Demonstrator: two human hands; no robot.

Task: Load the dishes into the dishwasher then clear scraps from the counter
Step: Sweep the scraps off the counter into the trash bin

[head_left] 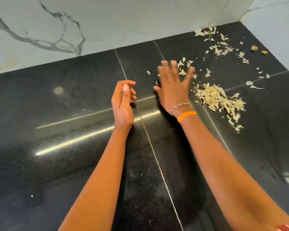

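Pale, papery scraps lie on the black granite counter point(65, 127). The biggest pile of scraps point(218, 98) sits just right of my right hand point(173, 87), which is flat, fingers spread, blurred, palm down over the counter. Looser scattered scraps point(220, 47) trail toward the back right corner. Small bits lie under and around my right fingertips. My left hand point(123, 104) hovers to the left of the right one, turned on edge with fingers loosely curled, holding nothing. No dishes or dishwasher are in view.
A white marble-patterned wall point(73, 25) runs along the back of the counter and meets a side wall point(277, 30) at the right corner. Two small brownish bits point(259, 50) lie near the side wall. Thin seams cross the counter slabs.
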